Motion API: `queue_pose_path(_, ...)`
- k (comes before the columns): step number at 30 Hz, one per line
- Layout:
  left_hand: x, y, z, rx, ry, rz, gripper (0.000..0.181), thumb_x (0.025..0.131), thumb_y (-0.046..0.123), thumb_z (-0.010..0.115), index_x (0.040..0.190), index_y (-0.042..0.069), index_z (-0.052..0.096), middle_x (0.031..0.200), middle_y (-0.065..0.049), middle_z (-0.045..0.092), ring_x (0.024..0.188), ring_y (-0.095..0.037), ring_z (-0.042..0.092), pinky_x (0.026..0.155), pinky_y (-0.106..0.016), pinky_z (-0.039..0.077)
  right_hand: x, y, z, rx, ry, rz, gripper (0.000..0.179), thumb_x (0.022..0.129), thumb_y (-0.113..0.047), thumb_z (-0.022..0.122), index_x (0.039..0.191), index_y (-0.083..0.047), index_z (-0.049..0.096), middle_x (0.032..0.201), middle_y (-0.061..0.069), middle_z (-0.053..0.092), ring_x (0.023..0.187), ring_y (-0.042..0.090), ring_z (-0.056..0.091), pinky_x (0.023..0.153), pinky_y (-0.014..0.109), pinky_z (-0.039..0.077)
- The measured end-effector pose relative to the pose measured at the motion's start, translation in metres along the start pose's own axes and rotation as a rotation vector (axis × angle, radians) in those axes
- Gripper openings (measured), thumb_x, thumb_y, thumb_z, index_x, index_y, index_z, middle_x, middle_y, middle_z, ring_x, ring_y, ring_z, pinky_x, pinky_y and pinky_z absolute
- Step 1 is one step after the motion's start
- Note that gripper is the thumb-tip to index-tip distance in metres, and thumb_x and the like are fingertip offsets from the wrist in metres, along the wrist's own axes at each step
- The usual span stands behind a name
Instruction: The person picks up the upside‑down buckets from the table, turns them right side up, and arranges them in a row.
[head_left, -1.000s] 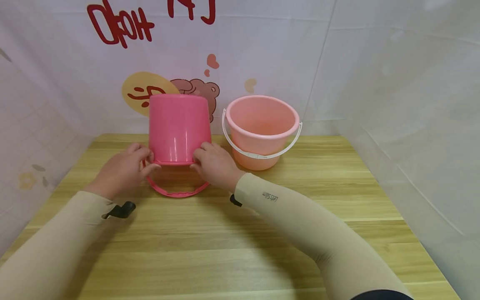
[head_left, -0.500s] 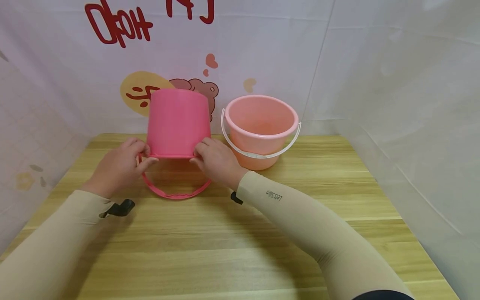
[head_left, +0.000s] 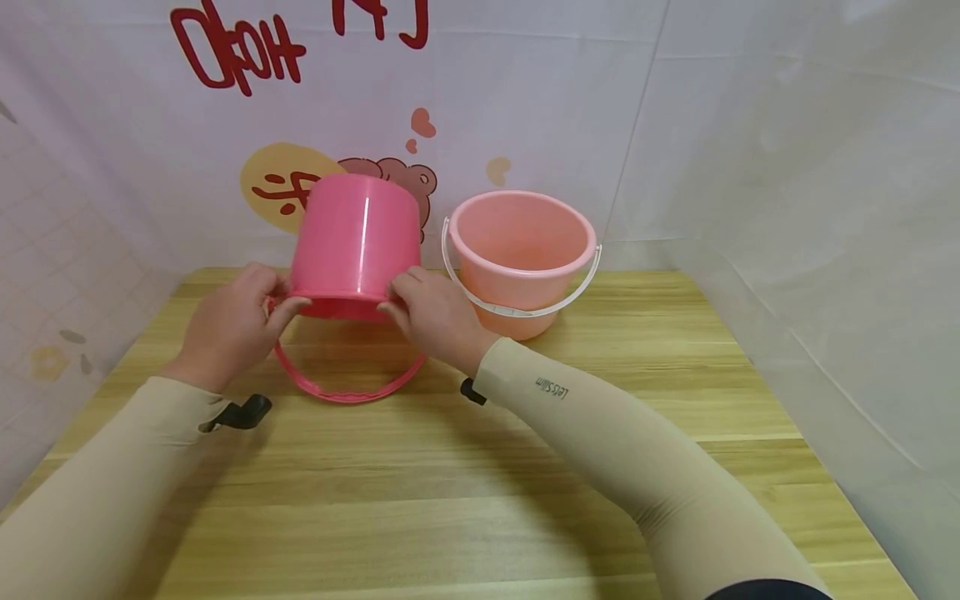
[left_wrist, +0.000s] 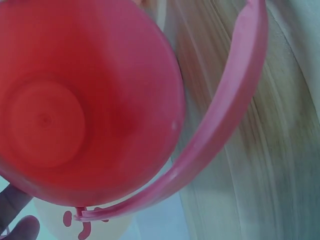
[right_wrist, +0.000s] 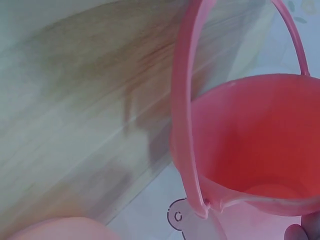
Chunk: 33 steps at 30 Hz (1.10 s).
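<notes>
In the head view, a deep pink bucket (head_left: 356,237) is upside down and tilted, its mouth turned down and partly towards me. My left hand (head_left: 232,323) grips the rim on the left with the thumb at the front. On the opposite side my right hand (head_left: 441,318) pinches the rim between thumb and fingers. The bucket's pink handle (head_left: 348,397) hangs below the mouth. Both wrist views look into the bucket; its red-pink inside (left_wrist: 115,95) holds nothing visible. Only a few fingertips (right_wrist: 296,233) show at the rim in the right wrist view.
A light pink bucket (head_left: 510,289) with a white handle (head_left: 517,313) stands upright just right of my right hand. Behind the wooden table (head_left: 420,500) hangs a white printed cloth (head_left: 570,100); pale cloth also runs along both sides.
Both hands have raised the deep pink bucket's rim slightly and tilted it, so its mouth now shows a little. Its handle hangs further below the rim. The light pink bucket stays put.
</notes>
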<state>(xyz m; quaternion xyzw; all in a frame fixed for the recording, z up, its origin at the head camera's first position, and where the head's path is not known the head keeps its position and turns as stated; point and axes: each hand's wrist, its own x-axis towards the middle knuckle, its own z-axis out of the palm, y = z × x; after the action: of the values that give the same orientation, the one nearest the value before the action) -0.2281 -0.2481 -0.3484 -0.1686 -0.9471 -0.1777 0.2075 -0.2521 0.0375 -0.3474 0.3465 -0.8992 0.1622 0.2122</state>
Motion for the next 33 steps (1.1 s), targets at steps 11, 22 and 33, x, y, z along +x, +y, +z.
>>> queue_pose_path(11,0.004,0.007,-0.005,0.009,0.068,0.007,0.029,0.101,0.02,0.071,0.117,-0.003,0.063,0.104,-0.02,0.065,0.077,-0.03,0.058,0.057,-0.035,0.046,0.004,0.0,-0.014,0.047,-0.008,0.023,0.022,0.104,-0.034,0.067,0.103,-0.012,0.065,0.093,-0.001,0.064,0.087,0.014,0.059,0.075,0.026,0.052)
queue_pose_path(22,0.013,0.015,-0.005,-0.032,0.092,0.014,0.022,0.101,0.011,0.068,0.115,-0.004,0.062,0.108,-0.023,0.064,0.088,-0.037,0.063,0.068,-0.056,0.059,0.006,0.001,-0.019,0.073,-0.025,0.077,0.022,0.105,-0.034,0.066,0.107,-0.012,0.066,0.099,0.001,0.067,0.091,0.014,0.063,0.078,0.027,0.054)
queue_pose_path(33,0.018,0.019,-0.003,-0.053,0.105,0.014,0.02,0.101,0.008,0.067,0.116,-0.003,0.062,0.11,-0.022,0.065,0.096,-0.04,0.065,0.073,-0.061,0.06,0.007,0.002,-0.021,0.074,-0.053,0.13,0.022,0.106,-0.034,0.064,0.109,-0.012,0.065,0.101,0.002,0.067,0.093,0.014,0.062,0.078,0.027,0.054)
